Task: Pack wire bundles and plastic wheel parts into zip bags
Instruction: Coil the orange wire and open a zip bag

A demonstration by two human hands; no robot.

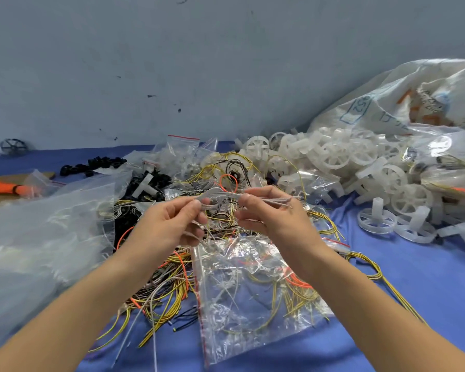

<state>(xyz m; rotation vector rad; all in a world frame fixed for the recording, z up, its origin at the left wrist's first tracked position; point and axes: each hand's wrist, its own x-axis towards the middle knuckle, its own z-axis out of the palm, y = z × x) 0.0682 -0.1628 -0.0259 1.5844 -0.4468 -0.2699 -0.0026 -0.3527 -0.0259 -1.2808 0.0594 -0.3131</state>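
I see my left hand (172, 218) and right hand (266, 210) raised together over the counter (427, 277), each pinching one end of a pale grey wire bundle (220, 196) that spans the gap between them. The bundle blurs against the clutter behind it, so I cannot count its strands, and its right end sticks out past my fingers. Just below the hands lies a zip bag (253, 291) with yellow and orange wires inside — its lower left corner is hard to trace. Loose wires (167, 296) spread under it and to the left; my forearms hide part of them. At left a heap of clear bags (38, 237) is smeared and out of focus. To the right, white wheels (333, 159) pile against a big sack (414, 98), cut off by the frame edge.
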